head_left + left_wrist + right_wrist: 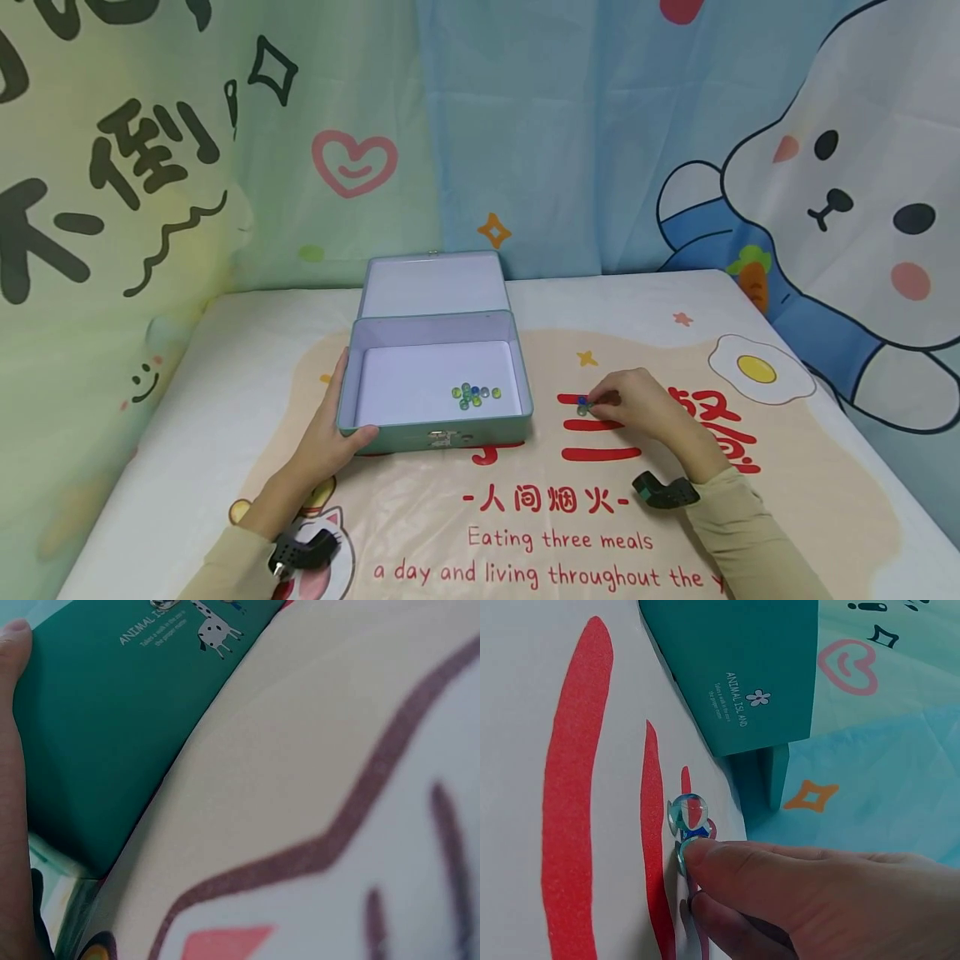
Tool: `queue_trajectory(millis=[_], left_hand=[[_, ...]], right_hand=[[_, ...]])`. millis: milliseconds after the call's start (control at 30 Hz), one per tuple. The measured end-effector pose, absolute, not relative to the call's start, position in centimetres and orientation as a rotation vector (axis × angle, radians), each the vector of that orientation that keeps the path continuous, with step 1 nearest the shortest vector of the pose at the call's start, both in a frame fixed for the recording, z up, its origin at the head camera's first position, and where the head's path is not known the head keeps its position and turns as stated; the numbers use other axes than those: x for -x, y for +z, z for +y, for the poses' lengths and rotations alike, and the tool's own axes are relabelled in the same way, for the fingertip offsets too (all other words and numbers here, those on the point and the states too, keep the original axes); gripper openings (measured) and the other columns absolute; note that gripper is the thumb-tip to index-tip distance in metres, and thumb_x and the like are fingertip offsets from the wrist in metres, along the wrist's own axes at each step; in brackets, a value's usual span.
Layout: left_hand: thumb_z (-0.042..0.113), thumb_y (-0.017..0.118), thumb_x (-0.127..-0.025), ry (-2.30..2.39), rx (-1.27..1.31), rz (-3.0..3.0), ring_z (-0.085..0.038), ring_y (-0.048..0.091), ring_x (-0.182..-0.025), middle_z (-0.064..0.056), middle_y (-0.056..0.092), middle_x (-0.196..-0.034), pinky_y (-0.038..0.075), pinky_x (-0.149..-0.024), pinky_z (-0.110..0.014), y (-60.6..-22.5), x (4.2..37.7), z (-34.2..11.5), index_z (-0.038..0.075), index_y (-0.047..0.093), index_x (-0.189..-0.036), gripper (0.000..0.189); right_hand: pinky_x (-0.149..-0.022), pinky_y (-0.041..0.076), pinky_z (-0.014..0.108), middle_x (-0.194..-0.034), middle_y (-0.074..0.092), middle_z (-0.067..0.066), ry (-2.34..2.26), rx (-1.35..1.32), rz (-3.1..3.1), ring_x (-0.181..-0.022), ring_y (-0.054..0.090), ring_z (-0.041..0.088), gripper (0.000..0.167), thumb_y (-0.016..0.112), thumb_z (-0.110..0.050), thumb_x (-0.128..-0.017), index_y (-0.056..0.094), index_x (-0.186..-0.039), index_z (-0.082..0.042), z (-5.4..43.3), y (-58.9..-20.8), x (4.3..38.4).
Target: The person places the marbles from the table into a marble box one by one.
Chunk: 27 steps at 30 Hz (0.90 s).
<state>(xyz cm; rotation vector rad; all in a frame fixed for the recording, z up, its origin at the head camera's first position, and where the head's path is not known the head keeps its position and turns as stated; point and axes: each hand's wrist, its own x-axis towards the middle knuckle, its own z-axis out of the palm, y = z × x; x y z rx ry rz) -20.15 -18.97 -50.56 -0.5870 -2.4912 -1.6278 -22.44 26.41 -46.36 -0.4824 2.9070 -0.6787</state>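
1. Green box [405, 441], just left of the frame's centre in the head view, sits on the table [247, 333] with its lid [435, 285] raised at the back; the inside is pale lavender, and a metal latch [440, 438] shows on the front wall.
2. Inside it, toward the lower right of its floor, lies a cluster of glass marbles [476, 391] in green, yellow-green, blue and clear.
3. At centre left, the left hand [328, 433] grips the near left corner of the box, thumb on the front wall and fingers along the left side.
4. Right of the box, near but apart from it, the right hand [633, 404] has its thumb and fingers curled together, pinching a few loose marbles [689, 812], one blue and others clear or greenish, close above red strokes printed on the tablecloth [525, 483].
5. Each wrist carries a black camera, one at lower left [303, 550], the other at lower right [666, 492]; both sleeves [750, 533] are beige.
6. Behind the table hangs a blue and green curtain [517, 125], with a pink heart [355, 163] at upper left and a white rabbit [847, 183] at upper right.
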Motion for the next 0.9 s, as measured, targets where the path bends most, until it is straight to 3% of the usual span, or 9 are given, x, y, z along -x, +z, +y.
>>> queue_trajectory(millis=[133, 367, 567, 733, 900], left_hand=[[0.040, 0.073, -0.077, -1.633, 0.585, -2.489, -0.038, 0.018, -0.142, -0.003, 0.004, -0.161, 0.022, -0.104, -0.066, -50.54, 20.16, -18.97, 0.033, -0.005, -0.153, 0.108], [0.036, 0.073, -0.077, -1.630, 0.578, -2.491, -0.038, 0.019, -0.141, -0.004, 0.004, -0.161, 0.023, -0.102, -0.066, -50.33, 20.03, -18.86, 0.024, -0.004, -0.154, 0.110], [0.035, 0.073, -0.077, -1.640, 0.584, -2.487, -0.038, 0.017, -0.142, -0.004, 0.004, -0.161, 0.022, -0.103, -0.065, -50.36, 20.05, -18.85, 0.027, -0.004, -0.154, 0.109], [0.033, 0.073, -0.078, -1.644, 0.596, -2.481, -0.040, 0.017, -0.142, -0.006, 0.004, -0.161, 0.022, -0.103, -0.066, -50.40, 20.04, -18.89, 0.023, -0.004, -0.154, 0.109], [0.033, 0.073, -0.078, -1.639, 0.592, -2.486, -0.040, 0.018, -0.142, -0.006, 0.004, -0.161, 0.023, -0.103, -0.065, -50.47, 20.11, -18.92, 0.028, -0.004, -0.154, 0.108]], right_hand=[[-0.078, 0.054, 0.037, -0.093, 0.072, 0.004, -0.681, 0.482, 2.904, -0.084, 0.060, 0.017, 0.018, 0.077, -0.017, -0.079, 0.075, -0.095, -0.010, 26.47, -46.37, 22.49], [-0.078, 0.054, 0.036, -0.093, 0.072, 0.004, -0.676, 0.465, 2.910, -0.084, 0.060, 0.017, 0.017, 0.077, -0.018, -0.079, 0.075, -0.095, -0.011, 26.60, -46.37, 22.48], [-0.072, 0.052, 0.030, -0.088, 0.071, 0.000, -0.691, 0.421, 2.899, -0.080, 0.057, 0.015, 0.016, 0.077, -0.019, -0.079, 0.075, -0.094, -0.013, 26.75, -46.38, 22.46], [-0.068, 0.049, 0.025, -0.084, 0.070, -0.003, -0.716, 0.400, 2.898, -0.075, 0.056, 0.013, 0.015, 0.077, -0.019, -0.078, 0.074, -0.092, -0.014, 26.81, -46.28, 22.37], [-0.069, 0.050, 0.025, -0.082, 0.069, -0.004, -0.746, 0.392, 2.883, -0.075, 0.058, 0.012, 0.014, 0.078, -0.017, -0.078, 0.072, -0.091, -0.014, 26.76, -46.14, 22.36]])
